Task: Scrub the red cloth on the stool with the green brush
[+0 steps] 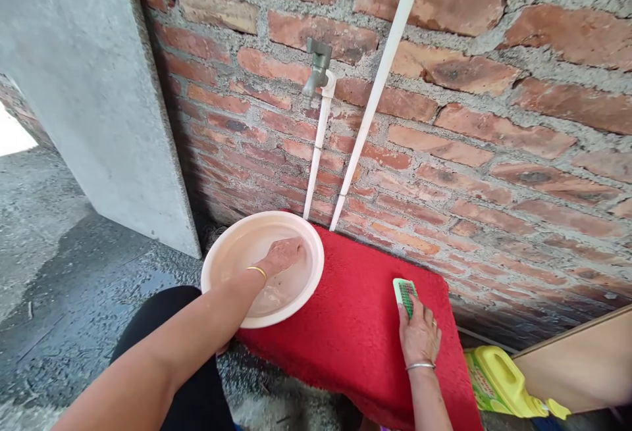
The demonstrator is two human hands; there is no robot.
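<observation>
My left hand [284, 254], with a gold bangle at the wrist, is down in the cloudy water of a pale pink basin [209, 256]. Its fingers are bent down and partly hidden, so whether they hold anything does not show. On the right, my right hand [419, 333] grips the near end of a green and white scrub brush [405, 291], bristles facing up. The brush rests on a soaked red cloth [345, 312] spread over a low raised surface. The basin stands on the cloth's left end.
A grey tap [316, 69] on a white pipe juts from the brick wall [474, 122] above the basin. Another white pipe [378, 89] runs beside it. A grey slab [118, 102] leans at left. A yellow jug [503, 381] lies at lower right beside a board [582, 358]. The floor is wet.
</observation>
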